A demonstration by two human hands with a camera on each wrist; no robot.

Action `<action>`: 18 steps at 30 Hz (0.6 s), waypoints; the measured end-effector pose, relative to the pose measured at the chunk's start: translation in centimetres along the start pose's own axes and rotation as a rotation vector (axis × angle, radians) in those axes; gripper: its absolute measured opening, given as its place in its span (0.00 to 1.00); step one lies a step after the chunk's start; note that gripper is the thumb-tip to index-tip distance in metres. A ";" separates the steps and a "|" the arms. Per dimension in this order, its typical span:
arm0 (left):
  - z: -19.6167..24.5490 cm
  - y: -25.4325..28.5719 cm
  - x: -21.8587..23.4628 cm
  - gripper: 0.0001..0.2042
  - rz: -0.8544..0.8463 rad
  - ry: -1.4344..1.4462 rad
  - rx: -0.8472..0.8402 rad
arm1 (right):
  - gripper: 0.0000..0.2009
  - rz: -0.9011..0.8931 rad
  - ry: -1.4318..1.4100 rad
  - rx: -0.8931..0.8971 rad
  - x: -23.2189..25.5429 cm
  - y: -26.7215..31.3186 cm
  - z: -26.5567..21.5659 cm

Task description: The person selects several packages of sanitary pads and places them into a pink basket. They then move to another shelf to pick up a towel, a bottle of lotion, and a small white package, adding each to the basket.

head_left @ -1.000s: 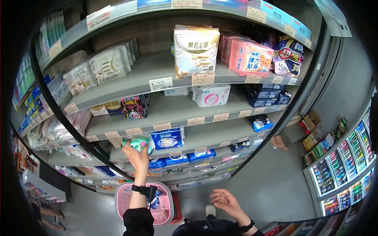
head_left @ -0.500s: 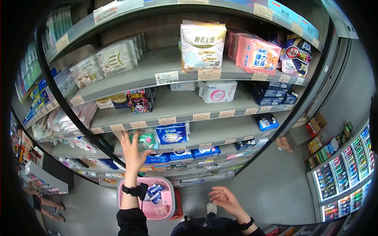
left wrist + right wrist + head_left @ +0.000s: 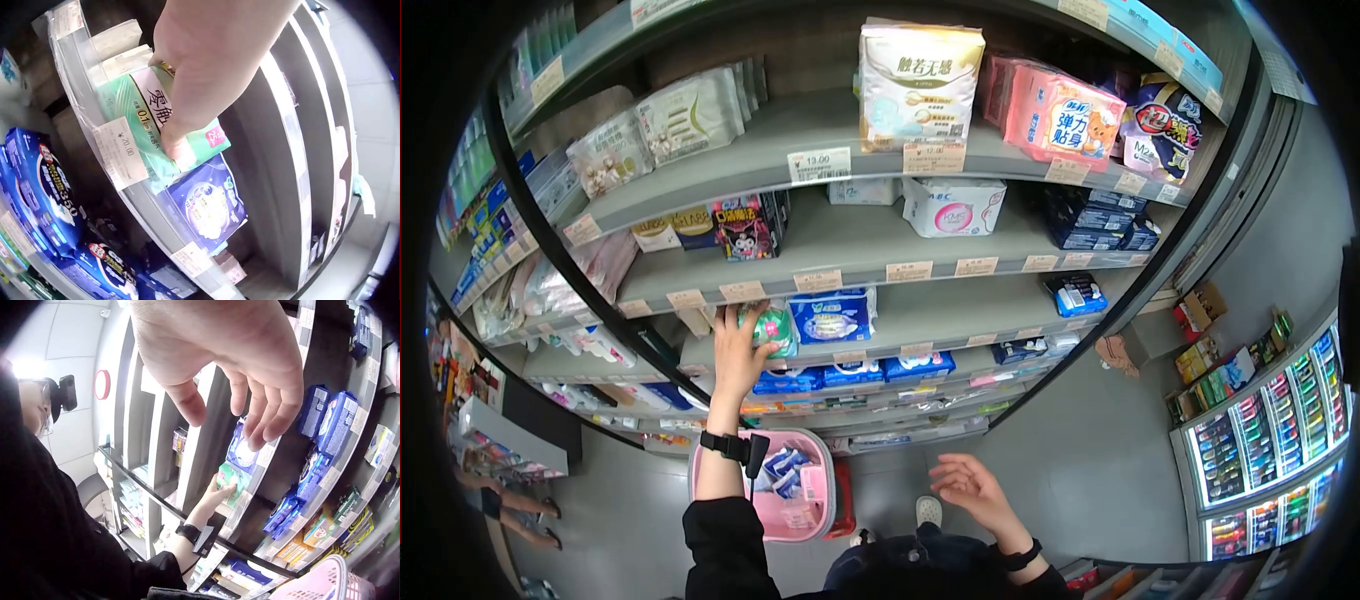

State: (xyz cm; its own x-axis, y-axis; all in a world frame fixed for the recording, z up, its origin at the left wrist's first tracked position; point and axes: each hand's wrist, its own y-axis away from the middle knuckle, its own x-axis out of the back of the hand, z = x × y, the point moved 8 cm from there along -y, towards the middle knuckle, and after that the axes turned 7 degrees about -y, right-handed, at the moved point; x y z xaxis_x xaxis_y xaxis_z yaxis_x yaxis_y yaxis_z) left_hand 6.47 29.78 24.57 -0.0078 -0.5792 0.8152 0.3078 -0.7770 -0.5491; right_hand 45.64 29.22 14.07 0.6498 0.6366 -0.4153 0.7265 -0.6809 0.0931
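My left hand [image 3: 738,358] grips a green pack of sanitary pads [image 3: 782,330] on a lower-middle shelf. In the left wrist view its thumb presses on the printed front of the green pack [image 3: 203,142], and the other fingers go out of sight behind it. A blue-purple pack of sanitary pads [image 3: 832,318] stands directly to the right of the green one. Lower down, my right hand [image 3: 978,492] hangs in front of the body with loosely bent fingers and holds nothing.
A pink basket [image 3: 831,500] with several packs inside stands on the floor below the shelves. Shelf edges with price tags [image 3: 818,281] run above the left hand. More blue packs [image 3: 850,373] lie one shelf down. A black upright post [image 3: 590,290] rises left of the hand.
The left hand lifted off the green pack's front, spread its fingers beside it, then closed on its left side. The right hand stays about where it was.
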 end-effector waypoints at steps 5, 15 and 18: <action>1.3 3.5 3.6 0.31 0.290 0.047 0.073 | 0.27 -0.062 0.012 -0.021 -2.0 -0.2 0.4; -10.1 28.7 -14.1 0.17 -0.341 0.243 0.461 | 0.25 -0.014 0.041 -0.065 -2.9 0.4 2.7; -13.2 35.1 -20.4 0.23 -0.553 0.341 0.636 | 0.24 0.027 0.030 -0.081 -3.1 0.9 3.6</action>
State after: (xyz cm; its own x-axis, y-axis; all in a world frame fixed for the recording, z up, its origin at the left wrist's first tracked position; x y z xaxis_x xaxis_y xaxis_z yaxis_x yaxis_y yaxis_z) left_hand 4.88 11.10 -13.77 -0.5606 -0.2842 0.7778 0.6427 -0.7416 0.1923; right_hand 43.50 25.32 12.18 0.6751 0.6295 -0.3847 0.7232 -0.6675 0.1770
